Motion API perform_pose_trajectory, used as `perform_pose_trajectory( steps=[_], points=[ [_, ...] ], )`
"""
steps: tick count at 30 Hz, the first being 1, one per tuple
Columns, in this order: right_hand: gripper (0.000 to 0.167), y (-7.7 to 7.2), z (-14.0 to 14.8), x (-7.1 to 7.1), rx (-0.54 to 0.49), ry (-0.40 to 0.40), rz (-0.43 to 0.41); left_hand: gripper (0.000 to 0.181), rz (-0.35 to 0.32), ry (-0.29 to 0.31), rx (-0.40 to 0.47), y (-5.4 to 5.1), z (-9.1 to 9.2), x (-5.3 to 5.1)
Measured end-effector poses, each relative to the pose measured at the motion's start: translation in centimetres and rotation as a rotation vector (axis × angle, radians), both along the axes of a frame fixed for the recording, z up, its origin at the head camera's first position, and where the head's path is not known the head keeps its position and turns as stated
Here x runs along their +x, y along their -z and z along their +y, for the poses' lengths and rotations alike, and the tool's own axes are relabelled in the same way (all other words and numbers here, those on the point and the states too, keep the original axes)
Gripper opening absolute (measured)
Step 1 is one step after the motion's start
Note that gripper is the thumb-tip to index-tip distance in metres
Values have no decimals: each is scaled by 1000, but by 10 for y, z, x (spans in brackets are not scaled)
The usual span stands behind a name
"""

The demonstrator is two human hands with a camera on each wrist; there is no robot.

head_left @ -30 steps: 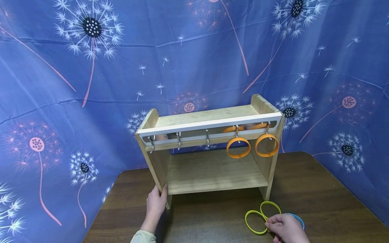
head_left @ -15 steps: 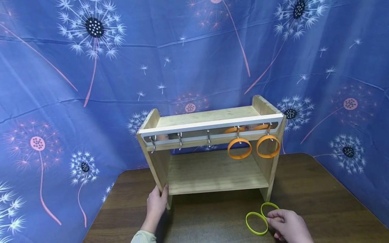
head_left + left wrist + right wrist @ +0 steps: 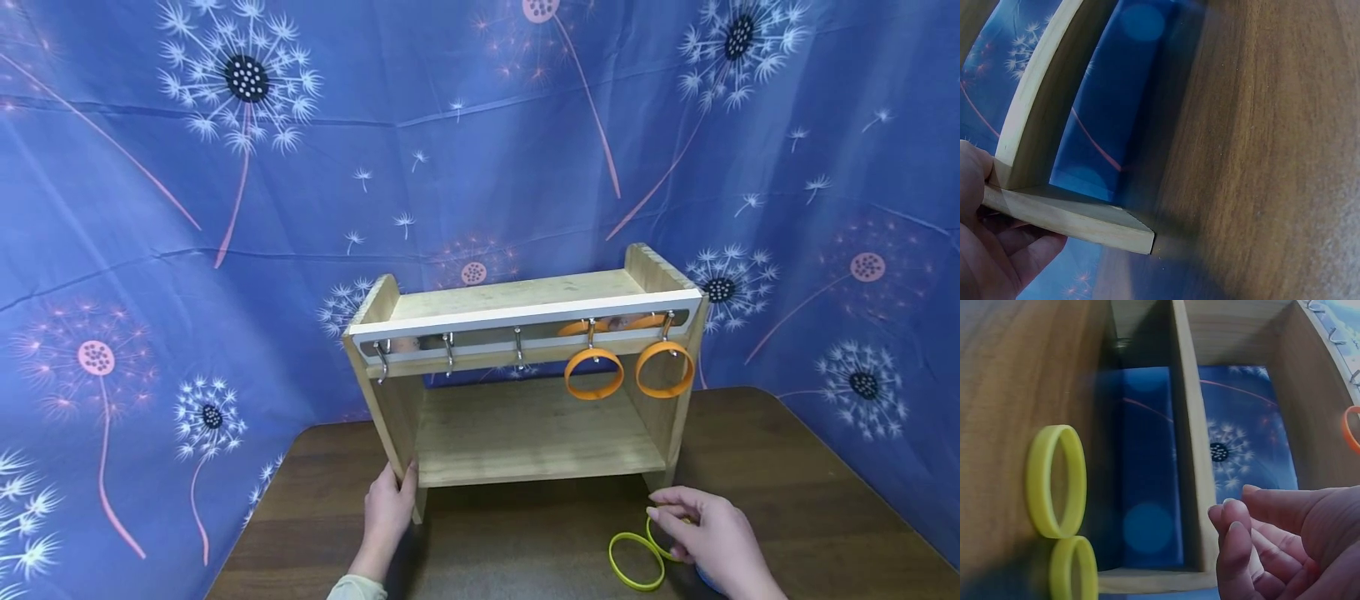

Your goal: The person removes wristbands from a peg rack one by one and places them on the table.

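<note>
My left hand (image 3: 387, 511) grips the lower left side panel of a small wooden shelf (image 3: 540, 433); in the left wrist view my fingers (image 3: 1038, 253) curl round the board. My right hand (image 3: 708, 533) hovers at the shelf's front right foot, fingers loosely bent and holding nothing. Below it lie two yellow wristbands, one in plain view (image 3: 636, 562) and one partly hidden by the hand (image 3: 1074, 572). A bit of a blue wristband (image 3: 708, 578) shows under the hand. Two orange wristbands, left (image 3: 594, 374) and right (image 3: 665, 370), hang from hooks on the shelf's front rail.
The front rail (image 3: 480, 329) has a shiny strip with several metal hooks; the left ones (image 3: 450, 354) carry nothing. The shelf stands at an angle on a brown wooden table (image 3: 780, 467). A blue dandelion-print curtain (image 3: 525, 167) hangs behind.
My right hand has come away from the edge of the yellow wristbands and moved slightly up toward the shelf. My left hand keeps its grip. The head view has tilted up a little.
</note>
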State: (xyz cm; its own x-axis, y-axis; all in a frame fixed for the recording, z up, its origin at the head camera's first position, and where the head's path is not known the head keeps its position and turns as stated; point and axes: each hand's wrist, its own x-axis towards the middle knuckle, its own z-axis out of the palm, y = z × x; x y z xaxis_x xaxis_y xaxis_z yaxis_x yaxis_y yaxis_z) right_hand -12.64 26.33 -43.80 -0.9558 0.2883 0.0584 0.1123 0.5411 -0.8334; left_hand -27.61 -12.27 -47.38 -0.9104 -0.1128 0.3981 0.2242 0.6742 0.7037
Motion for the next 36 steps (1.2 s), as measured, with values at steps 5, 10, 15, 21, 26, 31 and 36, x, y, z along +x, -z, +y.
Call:
perform_pose_trajectory(
  steps=[5,10,15,21,26,31,36],
  points=[
    [27,-11,-4,-4,-37,-25,67,20,9,-1,3,0,0,0],
    [24,-19,-8,-8,-52,-49,186,21,19,-5,-7,0,0,1],
    [25,-30,-10,-12,-47,-78,265,20,16,-5,-9,0,1,2],
    [24,-42,-13,-14,-69,-101,339,22,9,-7,-4,0,1,2],
    [23,-52,-17,-16,-68,-114,375,22,3,-4,-3,0,1,2],
    [24,-61,-20,-21,-88,-130,413,22,13,-9,-8,-1,1,2],
    [28,-68,-23,-24,-118,-129,419,22,17,-12,-13,-2,1,2]
  ],
)
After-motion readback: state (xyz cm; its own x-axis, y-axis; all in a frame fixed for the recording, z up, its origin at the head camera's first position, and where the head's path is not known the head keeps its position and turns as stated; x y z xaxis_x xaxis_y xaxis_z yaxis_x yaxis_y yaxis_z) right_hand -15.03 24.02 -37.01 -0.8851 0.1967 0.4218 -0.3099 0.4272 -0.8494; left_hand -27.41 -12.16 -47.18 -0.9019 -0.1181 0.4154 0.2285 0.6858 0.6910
